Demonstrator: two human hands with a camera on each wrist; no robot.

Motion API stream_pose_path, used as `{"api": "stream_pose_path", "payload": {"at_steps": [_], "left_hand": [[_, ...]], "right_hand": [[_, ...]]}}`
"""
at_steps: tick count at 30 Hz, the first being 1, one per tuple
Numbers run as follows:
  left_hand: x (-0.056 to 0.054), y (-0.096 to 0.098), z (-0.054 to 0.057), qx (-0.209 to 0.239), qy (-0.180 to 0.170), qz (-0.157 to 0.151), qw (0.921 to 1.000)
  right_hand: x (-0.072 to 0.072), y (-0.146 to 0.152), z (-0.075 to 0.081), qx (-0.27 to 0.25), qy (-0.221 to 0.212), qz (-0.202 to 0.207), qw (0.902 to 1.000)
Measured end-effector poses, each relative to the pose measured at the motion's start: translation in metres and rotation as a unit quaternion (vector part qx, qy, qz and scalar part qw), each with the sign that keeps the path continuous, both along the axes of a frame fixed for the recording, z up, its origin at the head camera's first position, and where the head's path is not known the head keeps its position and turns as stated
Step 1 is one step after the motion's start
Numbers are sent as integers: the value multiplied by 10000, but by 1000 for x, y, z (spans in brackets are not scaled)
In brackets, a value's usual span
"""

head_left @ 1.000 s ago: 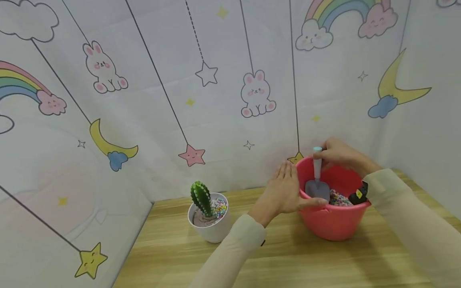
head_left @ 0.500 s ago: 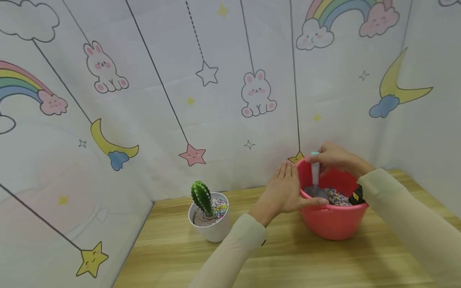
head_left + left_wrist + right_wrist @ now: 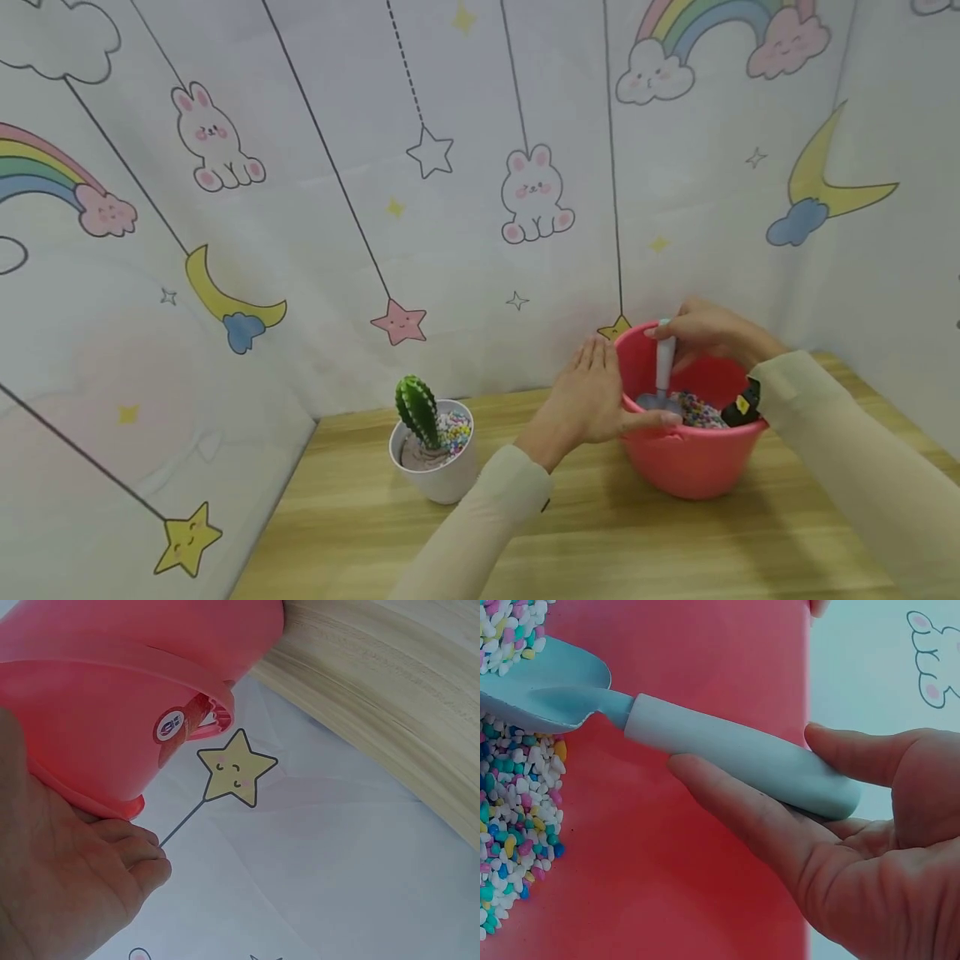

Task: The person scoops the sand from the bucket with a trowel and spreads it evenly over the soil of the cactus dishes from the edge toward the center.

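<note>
In the head view a red plastic bucket (image 3: pixel 693 467) stands on the wooden table at right. My left hand (image 3: pixel 585 404) holds its left side, thumb across the near rim and fingers along the outside. Over the bucket, my right hand (image 3: pixel 708 327) grips the pale handle of a small garden trowel (image 3: pixel 665 362) between thumb and fingers. Its blue-grey scoop (image 3: pixel 570 667) points down into multicoloured pebbles (image 3: pixel 517 825) inside the bucket, with some pebbles on the scoop in the right wrist view. The left wrist view shows the bucket's outer wall (image 3: pixel 97 712) and a sticker.
A white pot (image 3: pixel 442 483) with a green cactus (image 3: pixel 416 412) and coloured pebbles stands left of my left hand. Behind the table (image 3: pixel 600 550) hangs a white cloth (image 3: pixel 450 275) printed with stars, rabbits and moons. A black object with a yellow mark (image 3: pixel 742 404) sits by my right cuff.
The trowel has gone lower into the bucket, its scoop now mostly hidden behind the rim and left thumb. My right hand has dipped slightly; the left hand stays in place.
</note>
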State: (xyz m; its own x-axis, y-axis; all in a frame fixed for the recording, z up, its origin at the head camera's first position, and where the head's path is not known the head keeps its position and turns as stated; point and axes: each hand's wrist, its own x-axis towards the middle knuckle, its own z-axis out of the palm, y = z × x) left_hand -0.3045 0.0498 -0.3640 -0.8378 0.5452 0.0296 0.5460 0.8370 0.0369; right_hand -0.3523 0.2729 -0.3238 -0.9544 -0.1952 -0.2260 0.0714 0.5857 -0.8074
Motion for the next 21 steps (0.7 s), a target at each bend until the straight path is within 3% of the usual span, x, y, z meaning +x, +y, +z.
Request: {"api": "stream_pose_path", "payload": {"at_steps": [7,21], "left_hand": [[0,0,-4,94,79,-89,9999],[0,-2,-2,166,9,-100,9998]], "right_hand": [[3,0,1,54,-50,-39,10000],[0,5,4,-599,-399,-80,9974]]}}
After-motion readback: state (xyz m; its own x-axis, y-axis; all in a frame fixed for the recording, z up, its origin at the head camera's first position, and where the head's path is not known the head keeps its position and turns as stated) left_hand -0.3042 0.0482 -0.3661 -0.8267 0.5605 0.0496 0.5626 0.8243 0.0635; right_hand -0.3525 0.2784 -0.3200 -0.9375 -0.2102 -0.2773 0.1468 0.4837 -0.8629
